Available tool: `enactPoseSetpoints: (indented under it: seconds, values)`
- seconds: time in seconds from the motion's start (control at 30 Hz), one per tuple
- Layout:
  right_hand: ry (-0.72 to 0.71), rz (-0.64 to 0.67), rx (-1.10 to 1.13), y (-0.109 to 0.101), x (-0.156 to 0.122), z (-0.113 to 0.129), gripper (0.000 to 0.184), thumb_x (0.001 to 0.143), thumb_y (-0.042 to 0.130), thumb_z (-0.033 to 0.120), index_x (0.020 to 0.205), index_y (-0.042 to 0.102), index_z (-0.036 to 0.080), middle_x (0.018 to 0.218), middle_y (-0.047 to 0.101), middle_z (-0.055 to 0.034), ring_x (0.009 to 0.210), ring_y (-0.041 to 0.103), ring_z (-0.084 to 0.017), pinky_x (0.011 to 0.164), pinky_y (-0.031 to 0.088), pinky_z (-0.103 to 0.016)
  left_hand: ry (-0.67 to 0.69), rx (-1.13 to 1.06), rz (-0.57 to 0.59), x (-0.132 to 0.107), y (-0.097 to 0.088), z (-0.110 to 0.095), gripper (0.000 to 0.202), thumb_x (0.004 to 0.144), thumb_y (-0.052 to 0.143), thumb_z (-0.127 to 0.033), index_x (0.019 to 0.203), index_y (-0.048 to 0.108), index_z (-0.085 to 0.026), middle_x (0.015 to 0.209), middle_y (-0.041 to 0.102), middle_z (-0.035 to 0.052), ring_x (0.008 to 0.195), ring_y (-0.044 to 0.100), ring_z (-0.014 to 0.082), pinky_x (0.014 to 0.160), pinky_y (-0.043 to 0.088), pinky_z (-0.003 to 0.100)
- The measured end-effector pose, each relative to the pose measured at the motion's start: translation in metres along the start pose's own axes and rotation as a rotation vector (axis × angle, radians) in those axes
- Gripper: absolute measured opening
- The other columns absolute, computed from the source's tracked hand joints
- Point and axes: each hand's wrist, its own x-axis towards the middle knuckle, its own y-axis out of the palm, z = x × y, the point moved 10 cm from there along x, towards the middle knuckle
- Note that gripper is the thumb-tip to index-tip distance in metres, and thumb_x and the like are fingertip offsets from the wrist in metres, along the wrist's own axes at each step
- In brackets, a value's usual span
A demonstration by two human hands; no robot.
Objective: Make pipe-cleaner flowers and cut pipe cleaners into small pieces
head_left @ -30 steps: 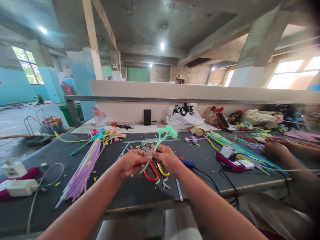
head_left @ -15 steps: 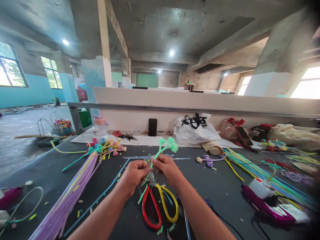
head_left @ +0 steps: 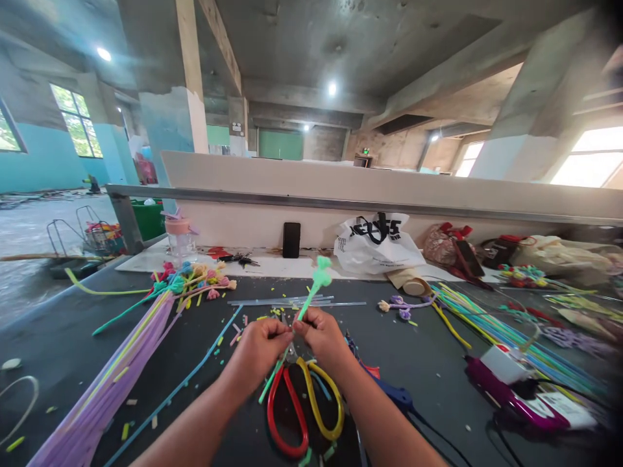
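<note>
Between my two hands is a green pipe-cleaner flower (head_left: 321, 274) with a fluffy head at the top and a thin stem running down to the lower left. My left hand (head_left: 260, 347) pinches the stem low down. Just above it, my right hand (head_left: 320, 337) pinches the same stem. Below my hands, a pair of scissors (head_left: 288, 415) with one red and one yellow handle lies on the dark table; its blades are partly hidden behind my fingers. A blue-handled tool with a cord (head_left: 396, 394), perhaps a glue gun, lies beside my right forearm.
Purple pipe cleaners (head_left: 114, 370) with colourful flower heads lie to the left. Clear sticks (head_left: 296, 301) lie beyond my hands. A phone (head_left: 291, 240), a white bag (head_left: 377, 243) and a lidded cup (head_left: 180, 237) stand at the back. More pipe cleaners (head_left: 491, 324) and a magenta device (head_left: 516, 399) are at right.
The green flower has turned, so its heads now overlap, and its stem slants down to the lower left. Both hands still pinch it. The camera view has shifted slightly.
</note>
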Motion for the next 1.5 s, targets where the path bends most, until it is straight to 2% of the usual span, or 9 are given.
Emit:
enactPoseSetpoints:
  seconds: [0.13,0.43,0.6,0.8,0.9,1.0,1.17,1.33,1.5]
  values:
    - [0.004,0.139,0.186,0.013,-0.006,0.005,0.018,0.064,0.064,0.03,0.058,0.054,0.017,0.049,0.044,0.0047,0.046,0.03,-0.008,0.045,0.022,-0.022,-0.208,-0.389,0.218,-0.009,0.02,0.019,0.029,0.063,0.068,-0.037,0.059,0.053,-0.013,0.042,0.042,-0.006,0.037,0.028,0.0035,0.038,0.017,0.017]
    - [0.048,0.297,0.57,0.029,-0.022,0.011,0.024,0.06,0.072,0.036,0.06,0.059,0.016,0.061,0.047,0.0012,0.053,0.04,-0.01,0.05,0.03,-0.022,-0.37,-0.88,0.506,-0.04,0.058,0.017,0.021,0.062,0.071,-0.025,0.061,0.056,-0.011,0.045,0.045,-0.0036,0.037,0.029,0.0014,0.036,0.012,0.016]
    - [0.074,0.288,0.45,0.03,-0.013,-0.001,0.024,0.063,0.07,0.038,0.063,0.059,0.016,0.053,0.044,0.0039,0.044,0.031,-0.006,0.043,0.022,-0.021,-0.302,-0.594,0.211,-0.027,0.031,0.027,0.029,0.062,0.069,-0.034,0.055,0.049,-0.015,0.041,0.041,-0.0058,0.037,0.029,0.0033,0.039,0.016,0.017]
    - [0.007,0.122,0.05,0.019,0.001,-0.01,0.02,0.063,0.068,0.034,0.063,0.058,0.017,0.05,0.044,0.0052,0.046,0.035,-0.008,0.045,0.026,-0.021,0.14,0.132,-0.248,-0.016,-0.028,0.001,0.022,0.07,0.06,-0.028,0.051,0.055,-0.017,0.047,0.047,-0.003,0.048,0.04,0.01,0.05,0.029,0.022]
    - [-0.031,0.048,-0.095,0.014,0.002,-0.007,0.016,0.061,0.067,0.029,0.057,0.058,0.017,0.053,0.048,0.0034,0.052,0.04,-0.01,0.051,0.03,-0.023,0.344,0.299,-0.302,-0.023,-0.029,-0.014,0.017,0.075,0.055,-0.025,0.059,0.06,-0.02,0.061,0.056,0.0008,0.061,0.049,0.0142,0.061,0.034,0.024]
    - [-0.009,0.049,-0.121,0.014,0.001,-0.008,0.015,0.062,0.064,0.027,0.054,0.056,0.016,0.054,0.049,0.0028,0.054,0.041,-0.011,0.054,0.031,-0.024,0.389,0.368,-0.271,-0.024,-0.022,-0.015,0.017,0.076,0.052,-0.023,0.062,0.059,-0.02,0.065,0.057,0.0019,0.065,0.051,0.0154,0.064,0.035,0.025]
    - [0.033,0.059,-0.084,0.012,0.0,-0.01,0.01,0.061,0.063,0.024,0.059,0.057,0.016,0.056,0.051,0.0027,0.055,0.042,-0.011,0.055,0.032,-0.024,0.158,0.318,-0.19,-0.013,-0.018,0.004,0.022,0.073,0.053,-0.026,0.052,0.054,-0.017,0.051,0.047,-0.0022,0.051,0.043,0.0112,0.052,0.03,0.023]
    - [0.093,0.145,0.03,0.019,-0.004,-0.017,0.016,0.062,0.064,0.03,0.062,0.056,0.016,0.05,0.046,0.0051,0.044,0.034,-0.007,0.046,0.026,-0.021,-0.165,-0.187,0.087,-0.011,0.004,0.033,0.028,0.07,0.059,-0.037,0.056,0.049,-0.016,0.043,0.042,-0.0055,0.038,0.031,0.0057,0.039,0.02,0.019]
    - [0.211,0.243,0.373,0.029,-0.012,-0.022,0.024,0.06,0.07,0.034,0.066,0.055,0.016,0.048,0.046,0.006,0.04,0.027,-0.005,0.041,0.017,-0.02,-0.319,-0.623,0.292,-0.022,0.026,0.037,0.025,0.064,0.069,-0.03,0.06,0.053,-0.011,0.043,0.045,-0.0042,0.038,0.03,0.0022,0.037,0.016,0.015]
